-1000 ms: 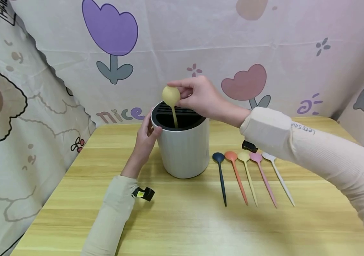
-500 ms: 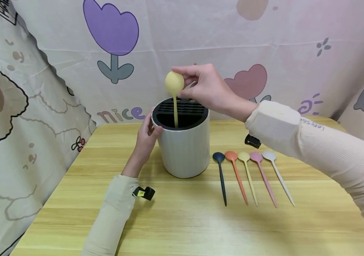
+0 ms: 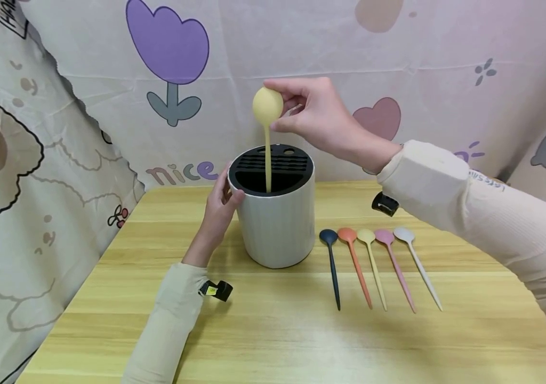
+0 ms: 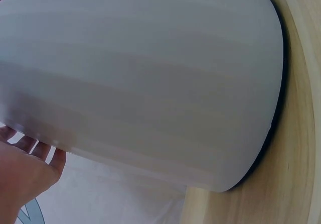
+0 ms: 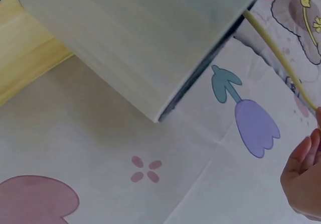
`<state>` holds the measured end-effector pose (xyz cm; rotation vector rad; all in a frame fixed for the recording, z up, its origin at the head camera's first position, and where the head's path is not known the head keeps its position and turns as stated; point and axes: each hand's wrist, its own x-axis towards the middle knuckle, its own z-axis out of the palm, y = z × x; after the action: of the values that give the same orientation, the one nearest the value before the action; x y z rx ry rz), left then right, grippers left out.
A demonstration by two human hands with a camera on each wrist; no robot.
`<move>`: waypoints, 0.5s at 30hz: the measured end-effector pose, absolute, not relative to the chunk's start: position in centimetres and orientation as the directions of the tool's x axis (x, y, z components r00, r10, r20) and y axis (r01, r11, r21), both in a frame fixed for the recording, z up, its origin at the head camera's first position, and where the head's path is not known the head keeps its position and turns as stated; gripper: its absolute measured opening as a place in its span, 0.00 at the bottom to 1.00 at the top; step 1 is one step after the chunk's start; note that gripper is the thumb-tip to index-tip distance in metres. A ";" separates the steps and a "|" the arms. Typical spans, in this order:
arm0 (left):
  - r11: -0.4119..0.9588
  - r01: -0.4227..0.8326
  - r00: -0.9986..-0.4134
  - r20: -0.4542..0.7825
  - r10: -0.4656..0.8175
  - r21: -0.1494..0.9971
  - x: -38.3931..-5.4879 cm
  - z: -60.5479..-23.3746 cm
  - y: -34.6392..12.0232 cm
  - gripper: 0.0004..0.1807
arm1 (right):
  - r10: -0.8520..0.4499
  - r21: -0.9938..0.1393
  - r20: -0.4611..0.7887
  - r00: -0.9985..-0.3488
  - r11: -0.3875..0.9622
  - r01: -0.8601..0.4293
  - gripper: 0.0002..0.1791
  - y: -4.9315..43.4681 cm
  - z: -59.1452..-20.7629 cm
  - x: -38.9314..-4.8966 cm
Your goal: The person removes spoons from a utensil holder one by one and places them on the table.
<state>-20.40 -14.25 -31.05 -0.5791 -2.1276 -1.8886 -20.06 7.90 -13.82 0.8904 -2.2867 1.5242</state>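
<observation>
My right hand (image 3: 326, 114) pinches the bowl of a yellow spoon (image 3: 267, 106) between thumb and fingers, above a white utensil holder (image 3: 275, 229). The spoon is upright, bowl on top, its thin handle reaching down to the dark opening in the holder's black slotted lid (image 3: 273, 159). In the right wrist view, the handle (image 5: 281, 56) runs from the holder's rim to the fingers. My left hand (image 3: 218, 205) holds the holder's left side near the top, thumb at the front rim. In the left wrist view, its fingers (image 4: 57, 161) bend against the holder's wall.
Right of the holder several spoons lie in a row on the wooden table (image 3: 273, 330): dark blue (image 3: 333, 269), orange (image 3: 359, 266), yellow (image 3: 374, 266), pink (image 3: 394, 266) and white (image 3: 419, 266). A printed cloth (image 3: 263, 42) hangs behind the table.
My right hand has risen and shifted slightly right with the yellow spoon, so more of its handle shows above the lid. My left hand and the holder stay in place.
</observation>
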 end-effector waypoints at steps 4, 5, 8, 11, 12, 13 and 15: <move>0.085 0.443 -0.893 0.430 0.132 0.893 -20.4 -31.0 -14.2 0.66 | -0.344 -0.758 0.504 -0.792 0.264 -0.596 0.32 8.1 -13.2 -20.0; 0.085 0.440 -0.894 0.428 0.129 0.894 -20.4 -31.0 -14.3 0.66 | -0.342 -0.760 0.501 -0.795 0.266 -0.594 0.32 8.1 -13.1 -19.9; 0.090 0.433 -0.898 0.421 0.125 0.897 -20.3 -31.1 -14.3 0.66 | -0.326 -0.769 0.508 -0.797 0.244 -0.590 0.32 8.4 -12.7 -19.7; 0.090 0.434 -0.898 0.421 0.130 0.897 -20.3 -31.1 -14.3 0.66 | -0.297 -0.813 0.512 -0.806 0.136 -0.566 0.32 8.7 -12.1 -19.3; 0.089 0.436 -0.896 0.423 0.133 0.896 -20.3 -31.1 -14.3 0.66 | -0.286 -0.824 0.515 -0.808 0.095 -0.558 0.32 8.8 -11.8 -19.2; 0.088 0.438 -0.895 0.425 0.135 0.895 -20.4 -31.1 -14.2 0.66 | -0.277 -0.832 0.518 -0.810 0.057 -0.552 0.33 8.9 -11.6 -19.0; 0.088 0.442 -0.893 0.429 0.138 0.893 -20.4 -31.0 -14.2 0.65 | -0.264 -0.821 0.540 -0.799 0.042 -0.569 0.33 9.1 -11.1 -18.9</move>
<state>-20.40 -14.23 -31.01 -0.5834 -2.1302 -1.8879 -18.86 9.09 -11.06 0.8548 -2.0772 1.8302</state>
